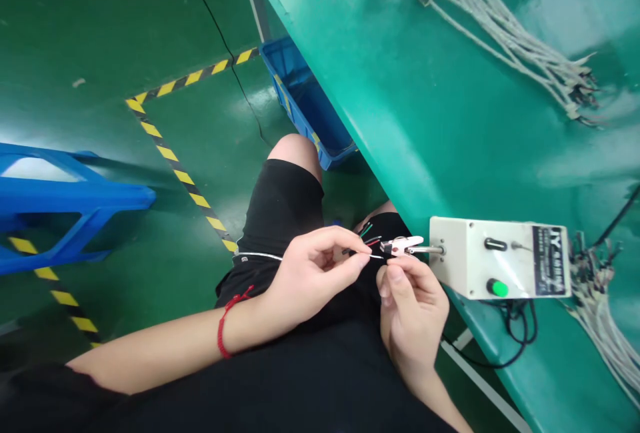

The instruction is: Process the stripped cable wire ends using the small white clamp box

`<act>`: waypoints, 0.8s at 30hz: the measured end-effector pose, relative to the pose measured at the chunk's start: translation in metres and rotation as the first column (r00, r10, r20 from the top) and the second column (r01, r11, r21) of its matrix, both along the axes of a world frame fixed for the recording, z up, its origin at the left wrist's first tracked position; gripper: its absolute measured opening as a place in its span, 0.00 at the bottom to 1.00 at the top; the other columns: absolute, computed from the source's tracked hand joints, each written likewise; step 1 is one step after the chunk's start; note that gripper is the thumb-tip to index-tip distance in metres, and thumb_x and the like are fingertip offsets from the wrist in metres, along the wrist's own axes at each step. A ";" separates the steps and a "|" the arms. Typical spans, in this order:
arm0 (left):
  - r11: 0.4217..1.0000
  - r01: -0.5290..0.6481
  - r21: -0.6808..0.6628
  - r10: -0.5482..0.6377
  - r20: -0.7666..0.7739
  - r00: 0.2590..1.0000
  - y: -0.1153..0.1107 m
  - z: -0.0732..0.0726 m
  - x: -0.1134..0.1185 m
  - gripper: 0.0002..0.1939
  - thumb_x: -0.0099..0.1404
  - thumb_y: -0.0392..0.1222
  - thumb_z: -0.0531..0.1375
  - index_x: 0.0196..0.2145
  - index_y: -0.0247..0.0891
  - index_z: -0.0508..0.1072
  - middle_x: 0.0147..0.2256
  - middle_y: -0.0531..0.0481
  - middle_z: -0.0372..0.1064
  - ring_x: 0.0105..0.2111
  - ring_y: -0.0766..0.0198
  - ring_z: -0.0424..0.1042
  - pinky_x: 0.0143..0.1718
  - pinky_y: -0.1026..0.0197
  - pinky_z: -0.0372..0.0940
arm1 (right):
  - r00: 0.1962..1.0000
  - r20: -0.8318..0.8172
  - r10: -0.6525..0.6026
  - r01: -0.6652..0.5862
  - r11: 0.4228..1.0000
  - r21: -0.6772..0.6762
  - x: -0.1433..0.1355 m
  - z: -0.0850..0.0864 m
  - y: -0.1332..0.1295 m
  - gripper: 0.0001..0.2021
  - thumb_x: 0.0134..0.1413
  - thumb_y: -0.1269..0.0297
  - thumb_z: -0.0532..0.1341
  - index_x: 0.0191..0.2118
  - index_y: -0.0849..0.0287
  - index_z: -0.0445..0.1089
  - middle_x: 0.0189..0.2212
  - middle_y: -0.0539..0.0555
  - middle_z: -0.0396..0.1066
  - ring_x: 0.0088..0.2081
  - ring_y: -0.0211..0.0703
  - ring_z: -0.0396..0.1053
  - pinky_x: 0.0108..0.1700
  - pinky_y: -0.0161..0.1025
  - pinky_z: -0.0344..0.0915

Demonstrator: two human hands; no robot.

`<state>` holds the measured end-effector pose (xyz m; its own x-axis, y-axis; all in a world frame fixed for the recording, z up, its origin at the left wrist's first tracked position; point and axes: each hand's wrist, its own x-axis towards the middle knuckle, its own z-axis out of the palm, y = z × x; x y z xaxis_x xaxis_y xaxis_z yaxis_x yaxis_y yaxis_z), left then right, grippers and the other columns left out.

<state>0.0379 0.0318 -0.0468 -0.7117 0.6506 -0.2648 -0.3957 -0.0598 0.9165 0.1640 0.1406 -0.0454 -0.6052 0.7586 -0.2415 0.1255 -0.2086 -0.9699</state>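
Observation:
My left hand point(320, 269) pinches the end of a white cable point(260, 256), whose thin wires, green, red, black and white, fan out past the fingertips. The white wire points right, toward my right hand point(413, 299). That hand's thumb and index finger are pressed together just below a small white clip point(405, 245); whatever is between them is too small to make out. The clip sits on a metal rod from a beige box point(457, 256) with a green knob point(497, 287) and a black switch, at the table's edge.
On the green table point(380, 73) lie a bundle of cables point(490, 19) at the top and another bundle point(603, 326) at the right. A blue bin point(295, 106) stands beside the table. A blue stool point(75, 199) is at the left. A black cord hangs below the box.

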 end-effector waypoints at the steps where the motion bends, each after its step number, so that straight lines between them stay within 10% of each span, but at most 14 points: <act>1: 1.000 -0.018 -0.015 0.019 0.031 0.999 0.002 -0.001 0.000 0.02 0.66 0.36 0.69 0.37 0.37 0.82 0.38 0.44 0.79 0.38 0.61 0.77 0.35 0.63 0.70 | 1.000 0.001 -0.012 0.012 1.000 -0.019 -0.001 -0.001 0.001 0.03 0.63 0.67 0.68 0.41 0.56 0.78 0.22 0.47 0.69 0.23 0.34 0.65 0.27 0.34 0.62; 8: 0.999 -0.038 -0.017 0.040 0.134 0.990 0.012 -0.006 -0.004 0.02 0.64 0.36 0.70 0.35 0.37 0.82 0.36 0.46 0.80 0.38 0.63 0.77 0.38 0.64 0.70 | 0.999 0.009 -0.035 0.036 0.981 -0.188 -0.012 -0.005 0.008 0.17 0.72 0.53 0.57 0.40 0.58 0.77 0.32 0.55 0.76 0.31 0.41 0.73 0.33 0.39 0.69; 16: 0.997 -0.053 0.063 0.042 0.161 0.986 0.015 -0.011 -0.005 0.03 0.65 0.33 0.70 0.37 0.38 0.83 0.39 0.48 0.80 0.40 0.66 0.77 0.42 0.66 0.70 | 0.969 -0.120 -0.218 0.122 0.838 -0.532 -0.018 -0.007 0.012 0.18 0.60 0.51 0.69 0.51 0.56 0.77 0.28 0.46 0.63 0.28 0.33 0.58 0.34 0.32 0.63; 24: 0.988 -0.058 0.146 0.016 0.277 0.961 0.021 -0.012 -0.003 0.04 0.64 0.31 0.70 0.37 0.36 0.83 0.41 0.46 0.83 0.44 0.64 0.80 0.50 0.63 0.72 | 0.967 -0.130 -0.221 0.130 0.860 -0.493 -0.019 -0.017 0.015 0.14 0.58 0.52 0.72 0.47 0.50 0.78 0.23 0.44 0.57 0.25 0.34 0.49 0.30 0.32 0.59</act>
<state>0.0347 0.0524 -0.0591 -0.6496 0.6729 -0.3539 -0.6256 -0.2086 0.7518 0.1455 0.1556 -0.0624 -0.5393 0.6752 -0.5032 -0.1198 -0.6530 -0.7478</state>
